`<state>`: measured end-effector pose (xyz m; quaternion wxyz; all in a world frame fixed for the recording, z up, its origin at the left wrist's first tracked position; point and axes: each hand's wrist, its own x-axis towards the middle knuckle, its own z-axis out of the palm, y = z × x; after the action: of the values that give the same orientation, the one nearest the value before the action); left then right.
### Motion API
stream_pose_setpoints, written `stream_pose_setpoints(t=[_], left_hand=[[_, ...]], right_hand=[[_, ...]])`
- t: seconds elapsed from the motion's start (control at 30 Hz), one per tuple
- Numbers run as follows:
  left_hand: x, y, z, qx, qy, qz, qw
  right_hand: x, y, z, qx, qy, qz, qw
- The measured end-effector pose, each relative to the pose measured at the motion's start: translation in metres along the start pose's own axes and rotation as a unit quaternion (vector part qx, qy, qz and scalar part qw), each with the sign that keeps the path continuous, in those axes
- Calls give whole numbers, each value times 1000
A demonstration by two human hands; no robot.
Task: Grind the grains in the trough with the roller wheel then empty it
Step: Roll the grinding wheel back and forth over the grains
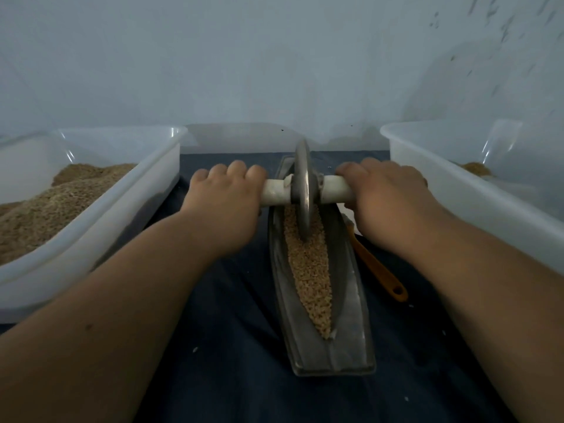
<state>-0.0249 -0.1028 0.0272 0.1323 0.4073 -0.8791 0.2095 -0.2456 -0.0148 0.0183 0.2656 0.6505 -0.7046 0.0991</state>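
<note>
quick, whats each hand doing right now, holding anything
Left hand: fingers curled round the left end of the roller wheel's white handle.
Right hand: fingers curled round the handle's right end.

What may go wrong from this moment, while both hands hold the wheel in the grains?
The left hand and right hand both grip the roller wheel handle, so nothing holds the trough; it might slide on the cloth. A hard push might throw grains over the rim. The orange-handled tool lies beside the trough, near the right hand, and might get knocked.
</note>
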Motion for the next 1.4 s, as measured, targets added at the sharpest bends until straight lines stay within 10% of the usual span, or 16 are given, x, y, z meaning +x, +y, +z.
stream_pose_setpoints(t=[0.43, 0.63, 0.9, 1.4], left_hand=[[-35, -12, -61, -46, -213, 134, 967], [-27, -16, -48, -69, -217, 133, 965], [-4, -3, -6, -54, -80, -4, 995], [-37, -12, -79, -161, -299, 91, 936]], right_hand=[[-25, 15, -91, 190, -303, -141, 923], [-23, 14, -72, 199, -277, -101, 935], [-1, 2, -7, 31, -17, -36, 999], [-26, 13, -93, 206, -299, -120, 924]])
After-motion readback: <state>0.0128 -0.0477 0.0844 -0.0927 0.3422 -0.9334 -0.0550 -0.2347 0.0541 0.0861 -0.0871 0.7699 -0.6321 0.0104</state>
